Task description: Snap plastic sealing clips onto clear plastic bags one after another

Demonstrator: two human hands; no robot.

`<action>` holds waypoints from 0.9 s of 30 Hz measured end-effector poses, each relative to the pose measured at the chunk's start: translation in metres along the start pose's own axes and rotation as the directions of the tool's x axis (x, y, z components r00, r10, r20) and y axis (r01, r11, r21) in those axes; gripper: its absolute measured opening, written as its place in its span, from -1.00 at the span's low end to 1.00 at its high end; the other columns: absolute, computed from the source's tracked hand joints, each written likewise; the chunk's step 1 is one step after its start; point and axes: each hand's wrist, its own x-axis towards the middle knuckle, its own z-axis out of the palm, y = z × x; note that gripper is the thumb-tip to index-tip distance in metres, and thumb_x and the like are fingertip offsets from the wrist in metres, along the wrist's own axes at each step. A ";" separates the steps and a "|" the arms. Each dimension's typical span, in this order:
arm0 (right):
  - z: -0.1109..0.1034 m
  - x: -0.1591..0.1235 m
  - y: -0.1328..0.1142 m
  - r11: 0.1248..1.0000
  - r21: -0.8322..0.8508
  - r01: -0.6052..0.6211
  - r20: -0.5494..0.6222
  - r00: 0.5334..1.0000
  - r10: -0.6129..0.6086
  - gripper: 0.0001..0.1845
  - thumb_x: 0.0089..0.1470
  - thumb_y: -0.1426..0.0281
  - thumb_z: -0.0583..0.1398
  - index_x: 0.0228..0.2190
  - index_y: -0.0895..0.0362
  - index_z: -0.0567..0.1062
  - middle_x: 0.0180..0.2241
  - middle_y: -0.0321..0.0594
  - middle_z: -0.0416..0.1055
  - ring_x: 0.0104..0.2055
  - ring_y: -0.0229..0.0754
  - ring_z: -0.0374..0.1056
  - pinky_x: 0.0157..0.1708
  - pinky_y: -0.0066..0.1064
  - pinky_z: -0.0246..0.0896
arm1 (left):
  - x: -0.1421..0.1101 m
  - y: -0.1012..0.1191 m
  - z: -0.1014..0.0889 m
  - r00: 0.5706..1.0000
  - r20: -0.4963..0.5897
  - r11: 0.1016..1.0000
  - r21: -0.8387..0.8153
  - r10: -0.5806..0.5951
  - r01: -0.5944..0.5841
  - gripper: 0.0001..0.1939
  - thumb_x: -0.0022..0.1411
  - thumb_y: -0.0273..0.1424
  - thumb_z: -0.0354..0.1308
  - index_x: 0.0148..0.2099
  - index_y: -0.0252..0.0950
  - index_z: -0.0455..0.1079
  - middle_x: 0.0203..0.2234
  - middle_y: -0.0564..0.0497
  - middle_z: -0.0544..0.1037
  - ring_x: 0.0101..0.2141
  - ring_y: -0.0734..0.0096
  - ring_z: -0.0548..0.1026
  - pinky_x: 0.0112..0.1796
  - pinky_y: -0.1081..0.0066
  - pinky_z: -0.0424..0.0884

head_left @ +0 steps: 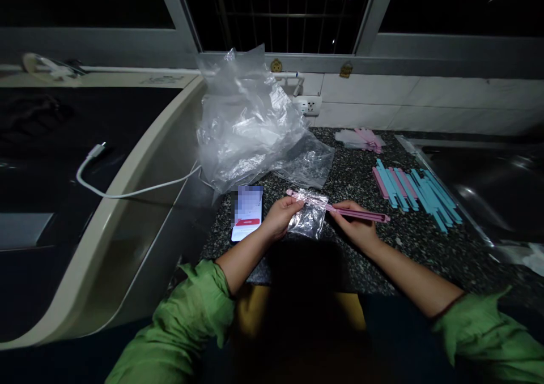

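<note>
Head view: the left hand is pinching a slim pink strip near its left end, thumb pressing on top, while the right hand is gripping it farther right, so the 2 hands are clamping the same piece and standing a little apart. The pink strip is slanting just above the counter, its right end sticking out past the right hand. A crinkled clear wrapper is hanging about it between the hands; whether the strip is running inside or behind the film, I cannot tell.

Just left of the left hand, a phone is lying with its screen glowing. Behind it, a large clear plastic bag is slumping against an appliance, over which a white cable is looping. Blue and pink strips are lying in a loose row right of the hands, near the sink. A smaller white and pink pile is resting farther back, near the tiled wall.
</note>
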 end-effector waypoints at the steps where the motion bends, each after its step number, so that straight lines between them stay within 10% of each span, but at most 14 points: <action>1: 0.000 0.000 0.000 1.000 0.003 -0.001 0.001 1.000 0.001 -0.82 -0.01 0.23 0.17 -0.43 0.09 0.44 -0.46 -0.24 0.46 -0.41 -0.21 0.39 -0.37 -0.33 0.34 | 0.000 0.000 0.000 1.000 0.000 1.000 -0.011 -0.003 0.003 -0.57 -0.38 -0.18 0.37 -0.54 -0.36 0.29 -0.73 0.16 0.36 -0.68 0.64 0.24 -0.60 0.55 0.11; 27: 0.002 -0.003 0.000 0.993 0.092 -0.075 0.028 0.997 0.073 -0.79 -0.02 0.19 0.17 -0.43 0.08 0.44 -0.45 -0.25 0.45 -0.39 -0.21 0.38 -0.34 -0.33 0.35 | 0.002 -0.004 -0.004 0.999 0.051 0.999 0.049 -0.005 0.002 -0.65 -0.24 -0.20 0.31 -0.63 -0.37 0.29 -0.79 0.17 0.24 -0.74 0.69 0.14 -0.66 0.55 0.00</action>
